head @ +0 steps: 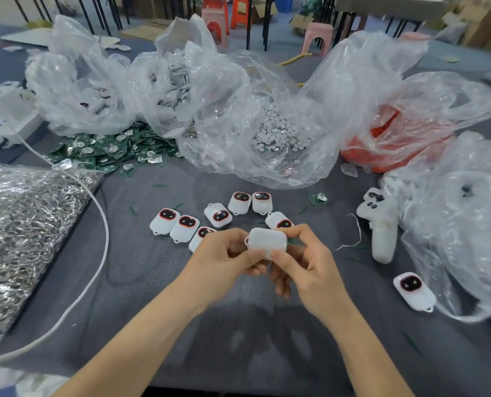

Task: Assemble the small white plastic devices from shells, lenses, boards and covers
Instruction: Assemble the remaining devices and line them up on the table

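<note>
The left hand (224,253) and right hand (304,259) both pinch a small white rounded plastic device (267,242), plain side up, with fingers curled behind it and thumbs pressed on its near edge. Finished white devices with dark red-rimmed faces (184,224) lie just beyond, from 10 to 12 o'clock. Bare grey cloth tabletop (152,282) spreads at 6 o'clock. A heap of green circuit boards (106,150) sits farther off at 10 o'clock, and crumpled clear plastic bags (238,110) at 12.

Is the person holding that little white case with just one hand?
No, the left hand and the right hand both pinch the white case between fingers and thumbs.
</note>
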A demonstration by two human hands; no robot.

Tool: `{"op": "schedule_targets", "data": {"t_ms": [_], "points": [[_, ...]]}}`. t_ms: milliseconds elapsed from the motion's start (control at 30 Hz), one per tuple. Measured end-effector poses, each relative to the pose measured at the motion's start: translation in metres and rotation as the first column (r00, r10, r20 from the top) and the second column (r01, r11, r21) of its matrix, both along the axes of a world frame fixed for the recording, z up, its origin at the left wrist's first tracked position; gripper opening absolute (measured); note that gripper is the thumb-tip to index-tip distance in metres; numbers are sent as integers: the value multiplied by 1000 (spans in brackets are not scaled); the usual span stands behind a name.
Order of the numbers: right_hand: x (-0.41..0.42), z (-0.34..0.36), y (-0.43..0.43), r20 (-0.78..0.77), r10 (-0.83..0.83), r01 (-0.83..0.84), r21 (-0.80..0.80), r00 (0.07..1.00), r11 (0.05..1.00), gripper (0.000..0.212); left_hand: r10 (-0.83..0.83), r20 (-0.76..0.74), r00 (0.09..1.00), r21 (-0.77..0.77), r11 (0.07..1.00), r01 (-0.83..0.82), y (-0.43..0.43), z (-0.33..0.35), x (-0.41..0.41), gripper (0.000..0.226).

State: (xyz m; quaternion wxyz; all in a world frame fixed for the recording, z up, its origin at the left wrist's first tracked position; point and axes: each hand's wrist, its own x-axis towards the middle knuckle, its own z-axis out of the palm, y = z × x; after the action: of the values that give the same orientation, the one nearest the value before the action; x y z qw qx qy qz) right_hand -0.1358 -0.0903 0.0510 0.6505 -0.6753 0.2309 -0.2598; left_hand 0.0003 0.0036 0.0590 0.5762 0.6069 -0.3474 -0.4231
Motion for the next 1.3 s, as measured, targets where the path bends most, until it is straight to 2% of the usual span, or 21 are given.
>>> {"op": "schedule_targets", "data": {"t_ms": [133,267,367,500,600,733,867,967,1000,1067,1133,1233,1267,1300], "points": [[1,-1,7,43,-29,28,33,999,999,13,6,-8,1000,-34,999,-6,5,0,-2,13],[1,-1,9,61,35,-43,138,998,990,17,-48,1,999,-18,999,48,7,5,-2,16],[2,0,11,76,47,-57,140,996,988,15,-38,93,995,-7,999,39,7,7,-3,8],[7,1,17,90,-58,48,113,994,992,17,40,189,981,-36,999,-34,4,5,-10,23],[8,1,22,97,-129,127,28,987,992,8,94,123,988,-64,994,-86,3,2,-16,22],[5,6,23,106,-127,130,-24,986,991,11,64,58,996,-139,989,-56,6,0,-21,22],[10,11,29,223,-214,187,138,951,973,12,92,-97,991,-302,946,-118,7,-4,-34,21],[13,11,31,220,-211,181,148,952,972,17,150,-130,980,-317,930,-185,10,-8,-40,15],[12,12,31,220,-207,179,142,953,974,16,176,-66,982,-301,935,-188,11,-9,-39,13],[7,15,28,201,-176,160,91,964,983,15,214,161,963,-276,947,-164,15,-5,-34,11],[1,21,24,156,-104,104,10,982,995,12,268,343,900,-303,939,-164,17,2,-30,11],[-4,30,19,34,-41,45,-125,999,991,12,331,523,786,-372,918,-139,17,13,-24,20],[-5,33,18,11,-39,40,-151,999,988,13,322,559,764,-380,919,-109,17,15,-22,23],[-5,35,17,6,-47,47,-159,999,986,14,306,544,782,-374,922,-101,16,18,-22,21]]}}
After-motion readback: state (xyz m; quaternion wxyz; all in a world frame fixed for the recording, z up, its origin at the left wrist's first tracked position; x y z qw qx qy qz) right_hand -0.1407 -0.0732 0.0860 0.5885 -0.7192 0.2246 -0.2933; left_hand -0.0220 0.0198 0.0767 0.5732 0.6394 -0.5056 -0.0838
